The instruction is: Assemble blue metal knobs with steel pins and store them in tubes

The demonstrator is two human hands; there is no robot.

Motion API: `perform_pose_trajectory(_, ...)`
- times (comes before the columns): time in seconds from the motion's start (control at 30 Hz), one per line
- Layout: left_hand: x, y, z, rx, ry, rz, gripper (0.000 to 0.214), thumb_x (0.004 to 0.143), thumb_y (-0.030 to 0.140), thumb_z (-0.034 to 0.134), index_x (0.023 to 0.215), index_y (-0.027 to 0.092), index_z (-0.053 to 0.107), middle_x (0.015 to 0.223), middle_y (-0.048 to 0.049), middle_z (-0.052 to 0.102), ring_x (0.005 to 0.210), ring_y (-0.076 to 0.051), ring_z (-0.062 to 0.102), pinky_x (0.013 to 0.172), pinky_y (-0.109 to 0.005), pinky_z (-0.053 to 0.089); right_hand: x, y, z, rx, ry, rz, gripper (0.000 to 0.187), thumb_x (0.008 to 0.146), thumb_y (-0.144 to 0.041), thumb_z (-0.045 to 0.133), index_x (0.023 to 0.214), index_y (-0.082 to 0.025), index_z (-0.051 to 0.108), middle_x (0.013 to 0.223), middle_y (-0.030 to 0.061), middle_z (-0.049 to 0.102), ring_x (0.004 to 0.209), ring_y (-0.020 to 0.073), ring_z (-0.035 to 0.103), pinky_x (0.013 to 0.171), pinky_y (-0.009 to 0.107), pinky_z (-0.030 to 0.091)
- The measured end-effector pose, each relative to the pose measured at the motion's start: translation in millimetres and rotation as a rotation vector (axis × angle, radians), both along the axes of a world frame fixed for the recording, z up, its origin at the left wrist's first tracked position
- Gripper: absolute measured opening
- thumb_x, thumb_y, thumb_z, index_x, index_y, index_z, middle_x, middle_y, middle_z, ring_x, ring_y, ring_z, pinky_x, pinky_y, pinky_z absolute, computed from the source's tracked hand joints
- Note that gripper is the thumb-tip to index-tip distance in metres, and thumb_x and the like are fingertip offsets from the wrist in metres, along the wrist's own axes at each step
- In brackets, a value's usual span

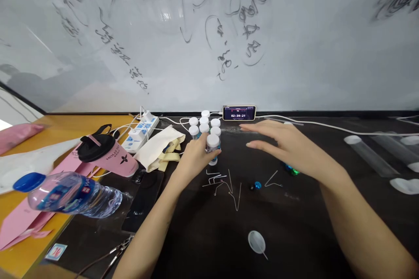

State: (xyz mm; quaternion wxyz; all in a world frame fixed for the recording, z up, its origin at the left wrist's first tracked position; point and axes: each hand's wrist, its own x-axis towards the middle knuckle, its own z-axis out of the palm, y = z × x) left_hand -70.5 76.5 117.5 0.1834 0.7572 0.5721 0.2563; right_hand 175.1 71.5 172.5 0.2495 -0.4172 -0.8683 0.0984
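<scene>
Left hand (195,156) gripping 1 capped vial (212,144); right hand (284,148) spread, empty. Other vials (204,125) clustered far; pins (222,182), beads (257,185) loose, likely unsorted.

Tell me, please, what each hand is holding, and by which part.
The left hand holds a white-capped vial by its body, below the cap; the right hand is open and holds nothing.
</scene>
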Motion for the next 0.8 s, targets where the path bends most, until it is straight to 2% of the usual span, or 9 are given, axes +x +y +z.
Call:
perform_pose_trajectory(0.13,1,4,-7.5,-0.010,0.121,0.076,0.036,0.078,0.032,0.067,0.105,0.020,0.046,0.084,-0.0069,0.068,0.080,-0.030,0.066,0.061,-0.030,0.040,3,0,-0.3,-0.040,-0.078,0.050,0.042,0.095,-0.045,0.051,0.132,-0.028,0.056,0.128,0.0016,0.063,0.116,0.0210,0.057,0.099,0.039,0.046)
perform_pose_trajectory(0.3,1,9,-18.1,-0.073,0.117,0.086,0.034,0.079,0.030,0.068,0.097,0.020,0.042,0.074,-0.0055,0.068,0.073,-0.029,0.068,0.060,-0.030,0.041,6,-1,-1.4,-0.079,-0.117,0.112,0.040,0.095,-0.047,0.048,0.129,-0.028,0.059,0.129,0.0022,0.063,0.117,0.0233,0.058,0.099,0.042,0.045)
perform_pose_trajectory(0.43,1,9,-19.2,-0.062,0.154,0.127,0.036,0.079,0.033,0.070,0.097,0.019,0.042,0.078,-0.0079,0.070,0.074,-0.030,0.069,0.062,-0.031,0.043,9,-2,-1.7,-0.078,-0.121,0.117,0.040,0.095,-0.045,0.049,0.129,-0.027,0.059,0.127,0.0038,0.065,0.114,0.0250,0.060,0.095,0.043,0.047)
perform_pose_trajectory(0.53,3,6,-17.1,-0.048,0.204,0.156,0.040,0.078,0.037,0.070,0.099,0.017,0.042,0.084,-0.0115,0.070,0.079,-0.031,0.070,0.064,-0.032,0.043,13,-6,0.7,-0.049,-0.114,0.076,0.036,0.094,-0.043,0.051,0.125,-0.026,0.061,0.117,0.0035,0.070,0.103,0.0237,0.065,0.085,0.039,0.051)
perform_pose_trajectory(0.63,4,-3,-10.9,-0.015,0.277,0.210,0.050,0.074,0.041,0.074,0.103,0.016,0.042,0.088,-0.0150,0.070,0.086,-0.035,0.069,0.066,-0.034,0.044,22,-10,-0.6,0.019,-0.127,0.019,0.027,0.093,-0.038,0.052,0.111,-0.025,0.067,0.103,0.0030,0.073,0.090,0.0230,0.068,0.074,0.037,0.051)
perform_pose_trajectory(0.73,2,-23,2.0,0.046,0.433,0.309,0.061,0.069,0.048,0.077,0.107,0.014,0.043,0.087,-0.0166,0.070,0.087,-0.037,0.067,0.065,-0.034,0.044,38,-11,-16.7,0.070,-0.214,-0.069,0.023,0.094,-0.027,0.047,0.102,-0.022,0.068,0.096,0.0049,0.073,0.084,0.0229,0.068,0.071,0.037,0.049)
perform_pose_trajectory(0.8,0,-41,11.5,0.087,0.511,0.385,0.057,0.071,0.046,0.076,0.106,0.015,0.045,0.085,-0.0153,0.069,0.085,-0.035,0.066,0.063,-0.033,0.044,49,-11,-37.2,0.080,-0.398,-0.096,0.021,0.091,-0.020,0.048,0.096,-0.019,0.068,0.093,0.0074,0.072,0.085,0.0237,0.068,0.069,0.035,0.048)
